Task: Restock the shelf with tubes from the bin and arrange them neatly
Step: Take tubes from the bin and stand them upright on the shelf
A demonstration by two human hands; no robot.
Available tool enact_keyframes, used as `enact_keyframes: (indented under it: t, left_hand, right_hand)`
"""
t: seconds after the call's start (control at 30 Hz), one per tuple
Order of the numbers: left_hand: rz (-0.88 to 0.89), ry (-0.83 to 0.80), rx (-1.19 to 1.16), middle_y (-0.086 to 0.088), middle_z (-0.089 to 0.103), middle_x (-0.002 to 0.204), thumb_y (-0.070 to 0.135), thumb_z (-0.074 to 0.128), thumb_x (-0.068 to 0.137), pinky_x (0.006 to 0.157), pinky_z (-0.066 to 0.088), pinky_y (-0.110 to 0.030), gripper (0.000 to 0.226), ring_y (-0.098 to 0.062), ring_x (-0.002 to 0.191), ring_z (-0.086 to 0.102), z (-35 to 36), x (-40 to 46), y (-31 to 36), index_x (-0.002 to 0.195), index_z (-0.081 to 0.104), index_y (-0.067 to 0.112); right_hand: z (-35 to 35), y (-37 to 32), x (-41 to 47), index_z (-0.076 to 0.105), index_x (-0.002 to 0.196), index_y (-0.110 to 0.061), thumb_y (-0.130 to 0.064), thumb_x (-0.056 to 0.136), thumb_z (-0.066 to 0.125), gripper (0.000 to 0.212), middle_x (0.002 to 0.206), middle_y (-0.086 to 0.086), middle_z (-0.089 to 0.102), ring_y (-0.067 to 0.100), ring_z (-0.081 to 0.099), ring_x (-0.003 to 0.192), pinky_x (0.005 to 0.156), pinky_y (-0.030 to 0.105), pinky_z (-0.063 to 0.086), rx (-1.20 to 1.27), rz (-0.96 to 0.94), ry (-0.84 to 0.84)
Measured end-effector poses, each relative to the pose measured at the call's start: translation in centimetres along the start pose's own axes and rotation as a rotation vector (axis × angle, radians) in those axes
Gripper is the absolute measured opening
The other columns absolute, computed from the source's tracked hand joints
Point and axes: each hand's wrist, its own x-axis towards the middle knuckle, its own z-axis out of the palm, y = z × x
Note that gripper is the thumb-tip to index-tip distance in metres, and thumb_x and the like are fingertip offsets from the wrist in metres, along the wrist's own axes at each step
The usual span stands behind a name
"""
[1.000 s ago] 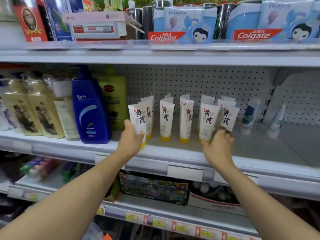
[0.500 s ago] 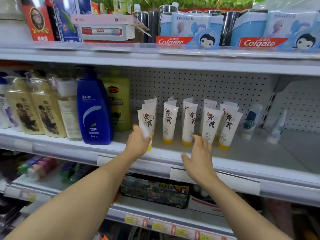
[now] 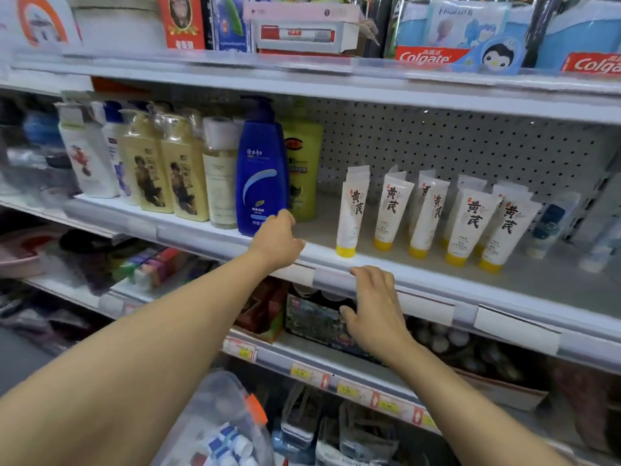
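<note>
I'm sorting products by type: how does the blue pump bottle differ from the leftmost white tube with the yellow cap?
The blue pump bottle is dark blue, broad and taller, with its pump on top; the leftmost white tube is cream-white, slim and shorter, resting cap-down on its yellow cap. The bottle stands among other bottles; the tube heads a row of matching tubes. Both stand upright on the same shelf.

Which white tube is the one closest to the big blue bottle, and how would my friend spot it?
Find the middle shelf and its tall blue bottle. Go right, past a gap, to the row of white tubes with yellow caps. The leftmost white tube is the one: it stands at the row's left end, nearest the bottle, with bare shelf on its left side.
</note>
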Motion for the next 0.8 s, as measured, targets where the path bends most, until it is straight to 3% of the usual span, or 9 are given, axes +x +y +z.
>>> enact_keyframes:
  t: [0.13,0.37,0.47,0.63,0.8]
  left_hand:
    - [-0.015,-0.052,0.095,-0.012,0.051,0.125,0.023,0.061,0.085,0.097,0.043,-0.039,0.041,-0.028,0.115,0.051,-2.2,-3.3,-5.3,0.121,0.046,0.012]
    - [-0.12,-0.224,0.319,-0.013,0.051,0.127,0.023,0.058,0.087,0.094,0.044,-0.037,0.041,-0.031,0.116,0.05,-3.9,-11.1,-17.3,0.124,0.046,0.01]
    - [-0.201,-0.319,0.334,-0.013,0.052,0.126,0.021,0.057,0.086,0.09,0.045,-0.038,0.041,-0.032,0.114,0.051,-3.7,-14.5,-22.2,0.123,0.045,0.01]
    - [-0.342,-0.427,0.314,-0.015,0.052,0.124,0.022,0.056,0.084,0.09,0.048,-0.044,0.037,-0.034,0.109,0.053,-2.4,-19.7,-28.8,0.118,0.046,0.01]
    - [-0.499,-0.469,0.246,-0.012,0.047,0.135,0.023,0.057,0.087,0.097,0.042,-0.035,0.048,-0.03,0.121,0.048,0.1,-23.4,-33.6,0.13,0.041,0.012]
  right_hand:
    - [3.1,-4.6,-1.2,0.028,0.141,-0.015,-0.029,0.086,0.059,0.064,0.143,0.003,0.03,0.022,0.023,0.134,0.112,0.03,0.023,-0.029,-0.097,-0.114]
    - [10.2,-12.3,-4.2,0.028,0.141,-0.01,-0.023,0.085,0.059,0.065,0.143,0.006,0.031,0.026,0.026,0.132,0.109,0.032,0.027,0.005,-0.185,-0.323]
    - [13.4,-14.9,-5.7,0.029,0.139,-0.011,-0.021,0.086,0.057,0.061,0.142,0.006,0.032,0.025,0.026,0.131,0.107,0.032,0.03,0.02,-0.19,-0.422]
    - [18.1,-17.4,-7.5,0.02,0.146,-0.012,-0.025,0.086,0.059,0.073,0.15,0.005,0.023,0.026,0.019,0.138,0.112,0.037,0.027,0.011,-0.185,-0.62]
    - [22.5,-18.2,-8.1,0.023,0.144,-0.009,-0.026,0.088,0.056,0.068,0.15,0.009,0.024,0.03,0.018,0.139,0.113,0.037,0.025,-0.031,-0.182,-0.735]
